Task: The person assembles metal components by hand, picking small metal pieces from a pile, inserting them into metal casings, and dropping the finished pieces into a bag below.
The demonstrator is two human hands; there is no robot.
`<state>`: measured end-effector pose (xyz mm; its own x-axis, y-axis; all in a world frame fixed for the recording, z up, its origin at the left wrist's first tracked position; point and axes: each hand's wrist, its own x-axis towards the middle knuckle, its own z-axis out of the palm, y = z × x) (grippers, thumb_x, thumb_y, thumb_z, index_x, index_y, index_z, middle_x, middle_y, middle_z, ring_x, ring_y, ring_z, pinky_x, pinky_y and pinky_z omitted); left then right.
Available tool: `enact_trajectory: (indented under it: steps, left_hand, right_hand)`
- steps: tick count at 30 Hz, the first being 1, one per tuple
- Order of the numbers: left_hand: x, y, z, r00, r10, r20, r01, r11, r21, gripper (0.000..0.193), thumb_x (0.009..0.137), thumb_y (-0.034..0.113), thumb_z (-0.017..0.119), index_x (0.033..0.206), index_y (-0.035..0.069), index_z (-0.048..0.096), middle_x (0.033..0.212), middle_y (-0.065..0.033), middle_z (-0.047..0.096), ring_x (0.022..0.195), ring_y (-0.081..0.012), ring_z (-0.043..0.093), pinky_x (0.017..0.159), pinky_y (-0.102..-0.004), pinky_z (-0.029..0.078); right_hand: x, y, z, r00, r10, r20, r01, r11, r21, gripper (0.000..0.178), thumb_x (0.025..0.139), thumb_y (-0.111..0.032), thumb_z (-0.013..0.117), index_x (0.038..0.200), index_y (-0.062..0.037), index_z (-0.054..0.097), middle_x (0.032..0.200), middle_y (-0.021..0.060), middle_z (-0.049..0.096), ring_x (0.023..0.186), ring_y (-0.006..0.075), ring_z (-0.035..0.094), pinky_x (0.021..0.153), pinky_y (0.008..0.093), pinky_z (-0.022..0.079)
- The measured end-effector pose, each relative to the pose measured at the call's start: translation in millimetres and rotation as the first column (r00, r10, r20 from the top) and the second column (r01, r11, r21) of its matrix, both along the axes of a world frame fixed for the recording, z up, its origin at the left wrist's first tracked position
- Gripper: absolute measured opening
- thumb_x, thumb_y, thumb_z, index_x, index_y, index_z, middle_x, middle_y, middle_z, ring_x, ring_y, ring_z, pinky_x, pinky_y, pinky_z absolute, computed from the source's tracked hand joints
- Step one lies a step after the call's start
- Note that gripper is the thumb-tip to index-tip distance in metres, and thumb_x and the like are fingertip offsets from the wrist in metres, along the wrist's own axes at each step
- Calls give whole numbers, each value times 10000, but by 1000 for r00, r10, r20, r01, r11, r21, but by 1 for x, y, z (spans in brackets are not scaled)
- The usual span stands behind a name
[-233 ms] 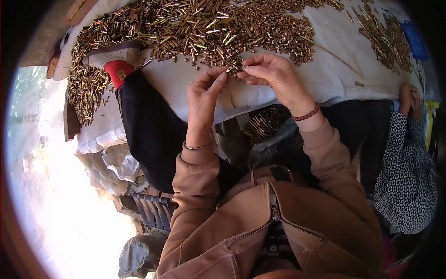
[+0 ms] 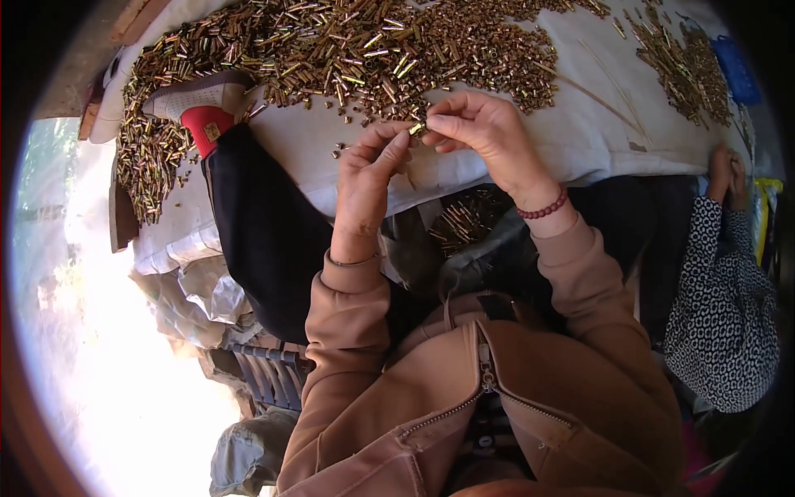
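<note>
Above the near edge of the table, my two hands meet fingertip to fingertip. Between thumb and fingers my left hand (image 2: 368, 170) pinches a small, shiny, brass-coloured metal piece (image 2: 416, 130). My right hand (image 2: 489, 141), a beaded bracelet at its wrist, has thumb and forefinger closed at the piece's other end; what it grips there is too small to make out. Just beyond the fingertips lies a big heap of brassy metal rods or tubes (image 2: 331, 58), with many small nut-like pieces (image 2: 489, 62) on its right side.
Pale cloth (image 2: 596, 137) covers the table. A leg with a red sock and grey shoe (image 2: 199, 95) rests on it at left. Below the edge sits a dark bag of metal rods (image 2: 472, 219). Far right are another heap (image 2: 675, 70), a blue object (image 2: 737, 70) and another person's patterned sleeve (image 2: 704, 265).
My hands have drawn closer together, my right fingers now closing in on the metal piece at my left fingertips. The view has shifted slightly.
</note>
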<state>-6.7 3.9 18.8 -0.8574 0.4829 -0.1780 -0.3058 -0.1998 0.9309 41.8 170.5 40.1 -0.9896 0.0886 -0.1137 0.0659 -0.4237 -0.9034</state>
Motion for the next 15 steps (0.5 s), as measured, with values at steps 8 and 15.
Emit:
enact_trajectory:
  steps: [8,15]
  left_hand:
    - [5,1,6,998,-58,37,56,997,47,188,857,132,558,1009,27,589,855,-44,635,637,-64,529,583,-179,418]
    - [8,1,9,994,-89,63,85,994,62,208,873,123,527,1017,-22,571,893,-109,644,739,-126,618,641,-201,478]
  right_hand:
    - [1,-4,-3,999,-29,15,28,997,76,166,797,-174,638,846,-23,587,681,-1,569,564,64,529,526,191,429]
    - [0,-2,-10,1000,-23,12,22,999,40,172,785,-189,653,798,-30,586,643,-6,554,536,58,518,492,185,417]
